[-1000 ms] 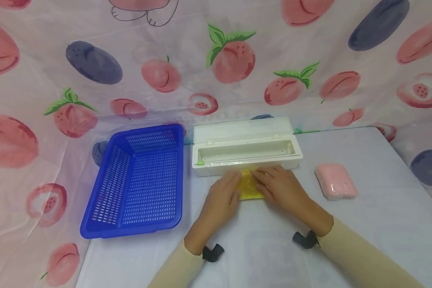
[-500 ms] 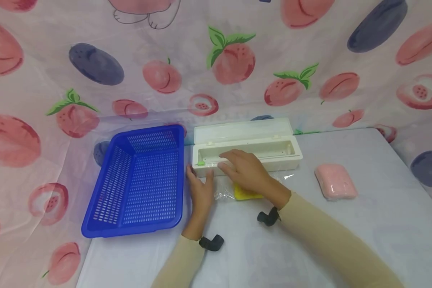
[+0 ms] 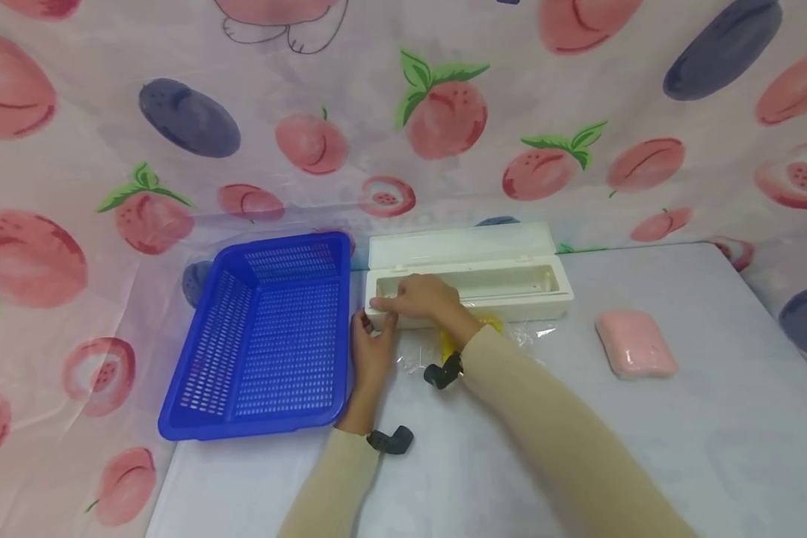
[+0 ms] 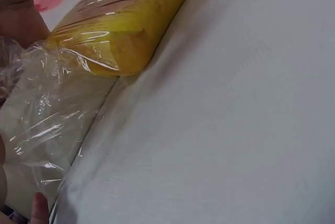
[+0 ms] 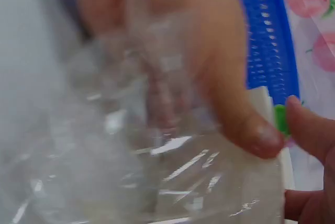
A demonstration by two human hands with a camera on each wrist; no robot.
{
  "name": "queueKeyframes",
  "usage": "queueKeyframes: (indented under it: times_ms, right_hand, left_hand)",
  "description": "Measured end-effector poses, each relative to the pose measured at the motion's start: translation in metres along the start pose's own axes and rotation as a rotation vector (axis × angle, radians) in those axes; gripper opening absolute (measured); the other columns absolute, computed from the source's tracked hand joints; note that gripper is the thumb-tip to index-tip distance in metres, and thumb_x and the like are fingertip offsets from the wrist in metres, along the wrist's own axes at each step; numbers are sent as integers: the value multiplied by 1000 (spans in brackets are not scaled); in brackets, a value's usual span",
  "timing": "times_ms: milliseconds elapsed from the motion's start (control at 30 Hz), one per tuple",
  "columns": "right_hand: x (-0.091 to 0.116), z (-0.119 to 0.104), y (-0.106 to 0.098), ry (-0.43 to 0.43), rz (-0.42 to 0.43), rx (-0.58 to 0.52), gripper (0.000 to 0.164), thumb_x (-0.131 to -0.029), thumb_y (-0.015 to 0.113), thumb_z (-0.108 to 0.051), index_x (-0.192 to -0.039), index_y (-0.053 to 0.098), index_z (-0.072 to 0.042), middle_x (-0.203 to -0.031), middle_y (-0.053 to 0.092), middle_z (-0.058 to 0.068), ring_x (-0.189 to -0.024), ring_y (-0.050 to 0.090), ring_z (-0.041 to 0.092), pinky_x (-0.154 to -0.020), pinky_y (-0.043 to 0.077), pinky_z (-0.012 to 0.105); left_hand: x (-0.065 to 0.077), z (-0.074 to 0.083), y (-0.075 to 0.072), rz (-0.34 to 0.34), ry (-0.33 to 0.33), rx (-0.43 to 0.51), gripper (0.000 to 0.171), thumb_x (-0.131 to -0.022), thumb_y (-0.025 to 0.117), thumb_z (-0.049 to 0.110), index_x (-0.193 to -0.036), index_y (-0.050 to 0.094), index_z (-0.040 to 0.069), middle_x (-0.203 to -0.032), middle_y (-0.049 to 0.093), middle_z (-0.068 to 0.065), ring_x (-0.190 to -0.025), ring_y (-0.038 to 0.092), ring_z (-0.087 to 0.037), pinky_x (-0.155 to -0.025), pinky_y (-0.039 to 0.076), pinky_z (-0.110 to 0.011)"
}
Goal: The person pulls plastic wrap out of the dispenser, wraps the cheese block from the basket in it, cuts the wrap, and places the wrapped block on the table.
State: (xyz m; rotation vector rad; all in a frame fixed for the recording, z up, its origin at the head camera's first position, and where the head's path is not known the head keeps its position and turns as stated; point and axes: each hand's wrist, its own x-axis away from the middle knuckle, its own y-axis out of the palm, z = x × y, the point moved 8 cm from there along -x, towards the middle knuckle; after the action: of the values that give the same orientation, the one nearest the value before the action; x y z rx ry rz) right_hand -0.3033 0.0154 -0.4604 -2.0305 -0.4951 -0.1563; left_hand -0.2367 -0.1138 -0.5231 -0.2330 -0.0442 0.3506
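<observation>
A long white cling film dispenser (image 3: pixel 545 308) stands at the table's back with its lid (image 3: pixel 457 246) raised. Clear cling film (image 4: pixel 52 124) comes down its front onto the table around a yellow film-wrapped block (image 4: pixel 131 30). My left hand (image 3: pixel 371 355) holds the dispenser's front left corner, thumb against the film side. Reaching across, my right hand (image 3: pixel 427 297) is at the same left end, fingers bent over the front rim. Its thumb is at the green cutter slider (image 5: pixel 281 119) in the right wrist view; in the head view this hand hides the slider.
A blue perforated basket (image 3: pixel 282 351) stands close to the left of the left hand. Farther right on the white table lies a pink film-wrapped block (image 3: pixel 635 344). A fruit-print cloth (image 3: pixel 444 172) hangs behind the dispenser.
Both hands have left the yellow block. The left hand has moved to the dispenser's left corner, and the right hand has travelled left across its front to the slider.
</observation>
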Motion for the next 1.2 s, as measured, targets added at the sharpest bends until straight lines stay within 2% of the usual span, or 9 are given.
queueKeyframes:
  times_ms: [133,267,333,467,600,733,867,1000,1200]
  right_hand:
    - [-8,-3,0,32,-102,-3,82,-85,58,-77,-137,65,-13,-145,61,10,-133,56,33,-108,48,50]
    - [-13,-2,-2,-4,-147,13,79,-89,59,-69,-141,62,-9,-151,54,14,-140,50,34,-116,41,47]
    - [-12,3,-4,1,-151,19,78,-90,60,-67,-141,61,-9,-151,54,14,-140,50,34,-117,40,47]
    - [-1,25,-14,77,-147,-2,76,-89,62,-65,-144,58,-12,-151,54,11,-139,50,34,-116,40,52]
    - [14,51,-32,152,-120,13,75,-88,65,-64,-143,58,-14,-149,56,9,-134,53,35,-113,38,63]
    - [29,81,-53,204,-116,64,76,-87,66,-66,-142,59,-14,-146,58,11,-129,55,35,-108,37,70]
    - [44,112,-69,248,-140,104,80,-86,65,-69,-139,61,-10,-145,58,16,-131,54,40,-108,35,75]
    - [56,141,-86,307,-148,120,92,-82,65,-74,-141,56,-3,-145,56,21,-133,50,46,-106,23,85]
    - [79,182,-115,373,-122,106,98,-81,69,-70,-141,48,5,-139,54,28,-126,50,49,-103,27,85]
  left_hand:
    - [0,1,-3,31,-6,21,56,-97,71,32,-138,49,1,-133,58,-21,-125,56,-36,-106,47,-50]
    - [0,1,-5,40,-9,23,53,-97,71,29,-137,49,1,-130,59,-22,-122,56,-36,-104,47,-50]
    - [0,0,-4,44,-13,14,52,-97,71,28,-136,49,1,-129,59,-22,-121,57,-35,-104,47,-49]
    - [1,1,0,33,-33,28,52,-97,71,26,-135,49,-1,-129,59,-24,-121,58,-37,-104,48,-50]
    - [2,1,3,27,-45,35,55,-97,72,26,-137,47,-2,-129,59,-25,-122,57,-38,-105,47,-50]
    - [0,0,-2,59,-52,25,56,-96,73,28,-138,48,-1,-128,59,-24,-121,57,-37,-105,47,-49]
    - [-1,-2,-3,56,-61,15,56,-96,72,29,-138,49,-1,-130,59,-24,-122,57,-37,-106,46,-49]
    - [-2,-4,-2,41,-68,0,57,-97,71,31,-139,48,0,-132,59,-23,-124,57,-36,-107,45,-49]
    - [-2,-6,-2,48,-75,-8,56,-97,70,32,-139,49,1,-131,59,-23,-123,56,-36,-106,45,-49]
